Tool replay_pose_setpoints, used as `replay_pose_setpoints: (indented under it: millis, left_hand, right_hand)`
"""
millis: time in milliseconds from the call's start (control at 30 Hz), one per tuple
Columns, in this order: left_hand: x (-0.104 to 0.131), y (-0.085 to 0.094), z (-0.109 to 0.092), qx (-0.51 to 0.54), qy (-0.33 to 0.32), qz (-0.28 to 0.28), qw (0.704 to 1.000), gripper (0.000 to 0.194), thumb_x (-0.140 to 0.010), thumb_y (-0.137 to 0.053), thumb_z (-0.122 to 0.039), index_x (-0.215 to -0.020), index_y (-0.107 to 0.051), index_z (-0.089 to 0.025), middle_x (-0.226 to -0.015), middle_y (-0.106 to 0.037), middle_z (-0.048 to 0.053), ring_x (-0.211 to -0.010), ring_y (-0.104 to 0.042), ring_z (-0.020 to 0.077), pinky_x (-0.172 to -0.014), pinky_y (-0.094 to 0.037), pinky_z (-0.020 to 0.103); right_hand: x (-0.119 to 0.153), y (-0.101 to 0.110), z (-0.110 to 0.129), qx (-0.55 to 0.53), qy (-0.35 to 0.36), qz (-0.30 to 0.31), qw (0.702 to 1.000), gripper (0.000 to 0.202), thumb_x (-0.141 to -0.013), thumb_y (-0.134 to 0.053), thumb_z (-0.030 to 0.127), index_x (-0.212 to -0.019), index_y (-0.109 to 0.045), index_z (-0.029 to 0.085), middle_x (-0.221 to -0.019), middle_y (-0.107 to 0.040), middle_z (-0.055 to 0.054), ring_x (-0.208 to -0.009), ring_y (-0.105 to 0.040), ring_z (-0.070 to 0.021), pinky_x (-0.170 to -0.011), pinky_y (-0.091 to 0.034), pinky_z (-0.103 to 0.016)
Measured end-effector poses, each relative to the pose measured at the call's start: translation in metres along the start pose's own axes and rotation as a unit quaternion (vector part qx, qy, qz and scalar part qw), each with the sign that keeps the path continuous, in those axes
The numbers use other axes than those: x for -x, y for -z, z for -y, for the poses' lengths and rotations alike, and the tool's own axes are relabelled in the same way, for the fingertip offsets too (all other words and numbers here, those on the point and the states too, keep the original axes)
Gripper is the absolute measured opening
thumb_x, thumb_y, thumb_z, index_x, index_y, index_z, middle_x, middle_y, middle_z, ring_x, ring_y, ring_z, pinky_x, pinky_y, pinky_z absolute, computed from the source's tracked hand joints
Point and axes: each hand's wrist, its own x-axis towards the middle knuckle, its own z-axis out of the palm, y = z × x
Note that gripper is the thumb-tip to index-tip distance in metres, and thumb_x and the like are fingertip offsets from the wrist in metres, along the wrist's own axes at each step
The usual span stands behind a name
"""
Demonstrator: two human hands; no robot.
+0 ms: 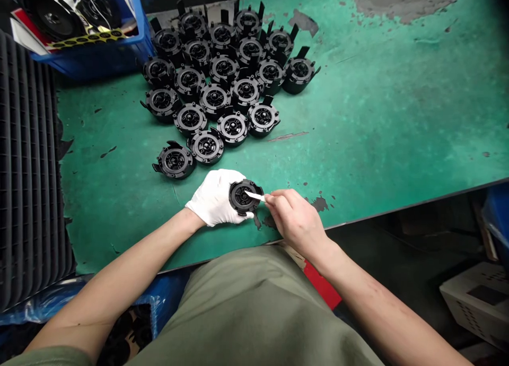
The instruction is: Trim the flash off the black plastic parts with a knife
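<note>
My left hand (220, 199), in a white glove, is wrapped round a round black plastic part (237, 202) near the table's front edge. The part's ringed face is turned up towards me. Bare and closed, my right hand (296, 217) pinches a slim, pale, blade-like tool (255, 196). Its tip lies over the middle of the part; whether it touches cannot be made out. My right fingers hide the tool's other end. Beyond my left hand, several similar black parts (207, 146) stand close together, many with upright tabs.
A blue bin (99, 58) holding black parts and papers stands at the back left. Stacked black ribbed trays (29, 170) line the left side. The green table (377, 116) has worn patches. Below its front edge are a white box (477, 297) and a bin with blue plastic film (47, 305).
</note>
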Motion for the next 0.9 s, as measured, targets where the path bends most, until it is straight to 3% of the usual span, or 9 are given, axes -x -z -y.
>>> replay_pose_setpoints:
  millis: [133,300,400,567,900]
  left_hand:
    - [0.0,-0.001,0.002,0.016,-0.019,-0.025,0.999,0.084,-0.066,-0.086,-0.073,-0.124,-0.065,-0.016,-0.121,-0.076,0.019,-0.112,-0.075,0.0397,-0.099,-0.06,0.054]
    - [-0.004,0.004,-0.001,0.034,-0.011,0.002,0.999,0.079,-0.067,-0.088,-0.066,-0.125,-0.065,-0.018,-0.123,-0.077,0.016,-0.113,-0.076,0.0381,-0.1,-0.06,0.052]
    - [-0.005,0.005,-0.002,0.025,-0.016,0.003,1.0,0.078,-0.067,-0.087,-0.067,-0.124,-0.066,-0.018,-0.122,-0.077,0.016,-0.112,-0.076,0.0383,-0.1,-0.06,0.052]
    - [-0.002,0.001,0.001,0.008,-0.037,-0.023,0.999,0.083,-0.067,-0.086,-0.072,-0.124,-0.065,-0.016,-0.12,-0.077,0.018,-0.109,-0.077,0.0388,-0.097,-0.061,0.053]
    - [0.0,-0.001,0.002,0.003,-0.038,-0.042,0.998,0.083,-0.065,-0.088,-0.074,-0.122,-0.064,-0.017,-0.116,-0.077,0.017,-0.106,-0.077,0.0381,-0.094,-0.061,0.052]
  right_hand:
    - [0.002,0.001,0.003,-0.019,0.006,-0.003,1.0,0.009,-0.11,-0.057,0.016,-0.104,-0.063,0.02,-0.104,-0.073,-0.009,-0.089,-0.063,-0.0206,-0.079,-0.049,-0.032]
    - [0.002,0.002,0.004,0.025,-0.006,0.032,0.999,0.008,-0.108,-0.059,0.014,-0.107,-0.065,0.019,-0.104,-0.072,-0.009,-0.088,-0.06,-0.0217,-0.078,-0.046,-0.034]
    - [0.001,0.005,0.004,0.05,-0.015,0.055,0.997,0.011,-0.107,-0.058,0.011,-0.108,-0.065,0.02,-0.104,-0.071,-0.008,-0.088,-0.059,-0.0223,-0.077,-0.045,-0.035]
    - [0.001,0.012,0.006,0.03,0.005,0.036,0.999,0.007,-0.11,-0.058,0.016,-0.106,-0.063,0.019,-0.105,-0.071,-0.008,-0.089,-0.058,-0.021,-0.079,-0.046,-0.034]
    - [-0.005,0.022,0.01,0.066,0.019,0.103,0.992,0.013,-0.104,-0.059,0.009,-0.102,-0.064,0.021,-0.099,-0.067,-0.007,-0.085,-0.052,-0.0222,-0.075,-0.039,-0.036]
